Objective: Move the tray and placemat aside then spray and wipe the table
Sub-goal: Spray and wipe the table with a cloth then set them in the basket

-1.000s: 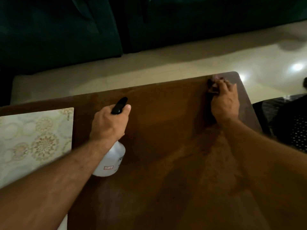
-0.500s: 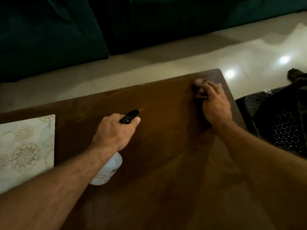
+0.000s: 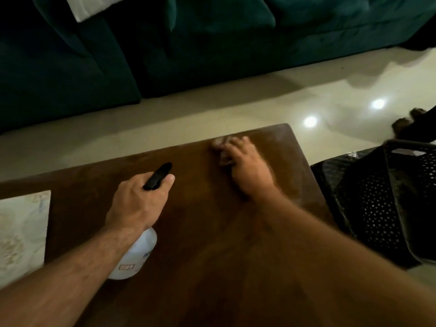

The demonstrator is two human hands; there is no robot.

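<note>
A dark brown wooden table [image 3: 212, 232] fills the lower view. My left hand [image 3: 136, 204] grips a white spray bottle [image 3: 139, 253] with a black nozzle [image 3: 158, 175] pointing toward the far edge; the bottle's base rests on the table. My right hand [image 3: 247, 168] presses a small dark cloth [image 3: 220, 149] flat on the table near the far right corner; the cloth is mostly hidden under my fingers and blurred. A pale patterned placemat [image 3: 21, 232] lies at the table's left edge. No tray is in view.
A dark green sofa [image 3: 188, 43] stands across a strip of pale tiled floor [image 3: 165, 119]. A black perforated basket [image 3: 389, 208] sits close to the table's right side. A dark object [image 3: 412, 123] lies on the floor at far right.
My right hand with the cloth has slid left along the far edge, away from the right corner. My left hand still holds the bottle, shifted slightly right. The view tilted up, showing more sofa.
</note>
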